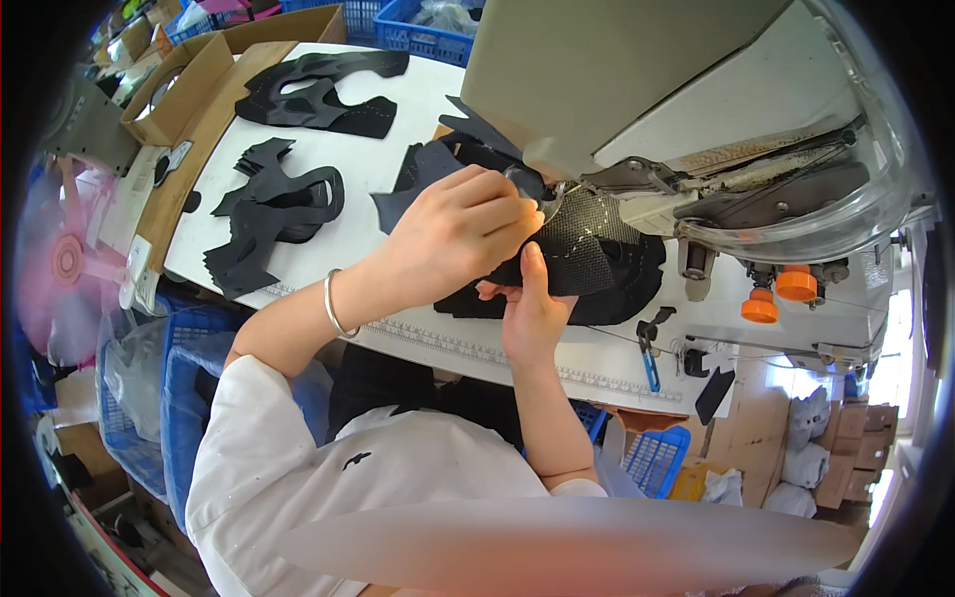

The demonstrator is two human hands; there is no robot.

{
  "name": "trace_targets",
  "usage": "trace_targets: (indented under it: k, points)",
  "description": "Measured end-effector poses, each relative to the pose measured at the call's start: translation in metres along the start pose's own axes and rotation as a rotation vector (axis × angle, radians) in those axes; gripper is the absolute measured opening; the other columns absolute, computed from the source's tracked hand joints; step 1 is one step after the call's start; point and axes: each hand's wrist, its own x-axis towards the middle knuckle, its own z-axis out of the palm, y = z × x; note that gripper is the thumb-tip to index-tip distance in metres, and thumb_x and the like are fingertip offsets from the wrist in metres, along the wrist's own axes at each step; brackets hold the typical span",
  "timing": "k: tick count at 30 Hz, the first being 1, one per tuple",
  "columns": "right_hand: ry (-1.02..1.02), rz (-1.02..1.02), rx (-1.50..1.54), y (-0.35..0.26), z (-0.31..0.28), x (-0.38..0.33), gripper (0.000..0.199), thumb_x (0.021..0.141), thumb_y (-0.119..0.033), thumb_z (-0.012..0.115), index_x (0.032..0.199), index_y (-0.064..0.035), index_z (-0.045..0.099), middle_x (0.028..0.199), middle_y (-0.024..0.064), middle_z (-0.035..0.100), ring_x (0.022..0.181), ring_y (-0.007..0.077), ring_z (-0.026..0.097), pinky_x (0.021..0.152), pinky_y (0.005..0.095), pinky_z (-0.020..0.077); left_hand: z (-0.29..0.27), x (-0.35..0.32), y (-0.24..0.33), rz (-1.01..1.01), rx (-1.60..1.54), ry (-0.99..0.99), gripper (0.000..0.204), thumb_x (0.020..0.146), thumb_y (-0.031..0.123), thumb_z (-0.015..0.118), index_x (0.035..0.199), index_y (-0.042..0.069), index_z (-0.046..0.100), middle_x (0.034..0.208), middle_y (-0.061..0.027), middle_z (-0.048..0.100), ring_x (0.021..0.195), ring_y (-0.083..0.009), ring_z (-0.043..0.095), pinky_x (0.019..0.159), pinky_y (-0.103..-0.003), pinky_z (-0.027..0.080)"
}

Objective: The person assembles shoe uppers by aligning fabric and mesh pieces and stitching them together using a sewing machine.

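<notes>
My left hand (463, 229), with a silver bangle on its wrist, is closed in a pinch just beside the sewing machine's (637, 189) needle area. What its fingertips hold is too small to make out. Below it, my right hand (535, 310) grips the near edge of a black mesh shoe upper (577, 261), thumb on top and fingers partly hidden underneath. The mesh runs beneath the machine head, over more black pieces (642, 284). Dark flat cut pieces (423, 174) lie beyond my left hand.
Two stacks of black upper pieces, one farther (323, 95) and one nearer (274, 214), lie on the white table (373, 264). Blue-handled thread snips (650, 353) rest near its front edge, by a ruler strip (448, 343). Cardboard box (184, 95), blue crates (428, 38) and pink fan (68, 259) surround it.
</notes>
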Motion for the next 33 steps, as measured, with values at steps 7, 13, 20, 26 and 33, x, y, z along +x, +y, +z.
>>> trace_targets:
  k: [7,13,20,26,33]
  points:
    - [0.014,-0.062,0.060,-0.001,0.008,-0.001,0.018,0.097,-0.011,0.053,0.110,0.0021,0.056,0.097,0.0099,0.064,0.074,0.0167,0.067,0.048,0.0290,0.0571,-0.002,0.001,-0.002,0.130,0.011,-0.024,0.042,0.053,0.013,0.068,0.090,-0.007,0.067,0.094,-0.0088,0.063,0.083,-0.0231,0.060,0.069,-0.033,0.053]
    - [-0.006,-0.091,0.113,0.000,0.007,0.000,0.017,0.096,-0.008,0.054,0.111,0.0001,0.057,0.101,0.0087,0.064,0.079,0.0130,0.067,0.051,0.0235,0.0581,0.005,-0.001,0.002,0.156,0.112,0.025,0.040,0.049,0.013,0.063,0.084,-0.006,0.066,0.090,-0.0090,0.060,0.084,-0.0216,0.059,0.070,-0.031,0.053]
    - [0.005,-0.125,0.107,0.002,0.003,0.000,0.021,0.094,-0.006,0.056,0.114,-0.0004,0.058,0.109,0.0061,0.063,0.093,0.0104,0.064,0.070,0.0202,0.0548,0.012,-0.007,0.009,0.130,0.168,0.013,0.046,0.046,0.012,0.064,0.087,-0.008,0.067,0.093,-0.0111,0.061,0.084,-0.0230,0.060,0.071,-0.032,0.055]
    - [0.118,-0.106,0.047,0.003,-0.001,0.009,0.023,0.093,-0.007,0.056,0.115,0.0005,0.058,0.111,0.0054,0.062,0.096,0.0112,0.063,0.078,0.0227,0.0534,0.018,-0.004,0.012,0.102,0.208,0.036,0.045,0.046,0.012,0.065,0.086,-0.009,0.067,0.091,-0.0109,0.060,0.083,-0.0227,0.060,0.071,-0.032,0.055]
    - [0.064,-0.032,0.101,-0.007,-0.002,0.012,0.020,0.091,-0.007,0.058,0.111,-0.0018,0.058,0.096,0.0071,0.064,0.073,0.0129,0.065,0.053,0.0263,0.0541,-0.001,0.007,0.005,-0.006,0.142,-0.018,0.026,0.056,0.009,0.066,0.080,-0.001,0.068,0.094,-0.0066,0.057,0.087,-0.0230,0.055,0.073,-0.031,0.049]
